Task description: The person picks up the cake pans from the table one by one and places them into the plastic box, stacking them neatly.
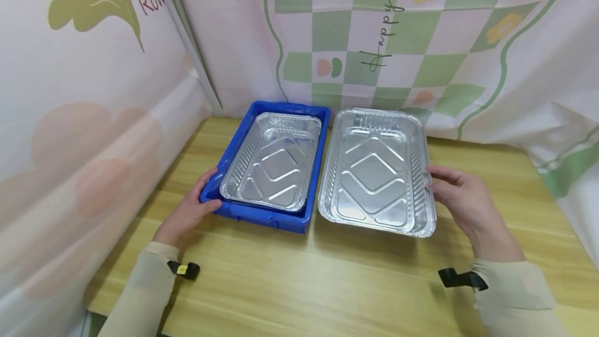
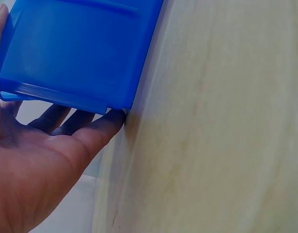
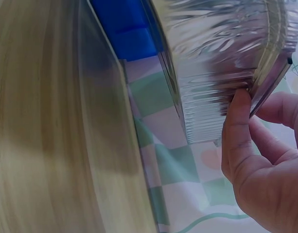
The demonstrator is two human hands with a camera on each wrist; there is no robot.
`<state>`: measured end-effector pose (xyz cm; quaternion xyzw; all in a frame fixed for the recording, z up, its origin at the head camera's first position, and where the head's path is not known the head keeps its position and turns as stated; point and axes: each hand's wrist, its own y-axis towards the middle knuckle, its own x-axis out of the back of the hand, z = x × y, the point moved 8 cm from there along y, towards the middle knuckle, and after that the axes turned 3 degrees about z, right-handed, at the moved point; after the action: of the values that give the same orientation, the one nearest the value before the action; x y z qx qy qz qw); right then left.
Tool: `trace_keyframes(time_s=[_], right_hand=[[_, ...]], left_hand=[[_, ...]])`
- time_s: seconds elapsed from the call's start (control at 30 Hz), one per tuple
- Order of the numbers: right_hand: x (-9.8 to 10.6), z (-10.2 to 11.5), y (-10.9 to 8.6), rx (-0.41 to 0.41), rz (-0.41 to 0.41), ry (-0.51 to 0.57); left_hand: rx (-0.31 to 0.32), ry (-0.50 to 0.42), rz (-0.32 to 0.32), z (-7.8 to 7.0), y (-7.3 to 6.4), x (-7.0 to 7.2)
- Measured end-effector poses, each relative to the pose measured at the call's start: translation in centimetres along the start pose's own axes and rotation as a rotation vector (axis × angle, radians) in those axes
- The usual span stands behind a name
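A blue plastic tray (image 1: 276,221) stands on the left of the table, with a silver foil pan (image 1: 269,163) lying inside it. My left hand (image 1: 189,212) holds the blue tray at its near left corner, thumb at the front side and fingers along the left side. In the left wrist view those fingers (image 2: 102,128) lie against the tray's wall. To the right is a second foil pan (image 1: 374,170). My right hand (image 1: 465,202) pinches its right rim between thumb and fingers, and in the right wrist view this pan (image 3: 207,77) is raised off the tabletop.
The wooden table (image 1: 281,285) runs up to a patterned curtain (image 1: 374,30) close behind both pans. Another curtain (image 1: 93,134) hangs along the left side, with a pole (image 1: 192,40) at the corner. Black straps (image 1: 460,279) sit on both wrists.
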<state>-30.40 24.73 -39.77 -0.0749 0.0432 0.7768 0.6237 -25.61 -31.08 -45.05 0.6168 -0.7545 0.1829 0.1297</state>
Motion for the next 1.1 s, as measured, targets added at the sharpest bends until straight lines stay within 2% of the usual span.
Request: trace_keyframes(time_s=[0.37,0.53,0.9,1.1], right_hand=[[-0.8,0.9,0.1,0.018,0.014,0.041],[-1.6,1.2,0.1,0.02,0.019,0.068],[-3.1,1.2,0.7,0.031,0.006,0.026],[-3.5,1.5,1.1,0.048,0.007,0.066]], left_hand=[[0.0,0.019,-0.011,0.0,-0.1,0.2],[-0.005,-0.009,-0.008,0.1,0.0,0.0],[-0.004,-0.007,0.001,0.4,0.2,-0.1],[0.001,-0.016,-0.001,0.4,0.2,-0.1]])
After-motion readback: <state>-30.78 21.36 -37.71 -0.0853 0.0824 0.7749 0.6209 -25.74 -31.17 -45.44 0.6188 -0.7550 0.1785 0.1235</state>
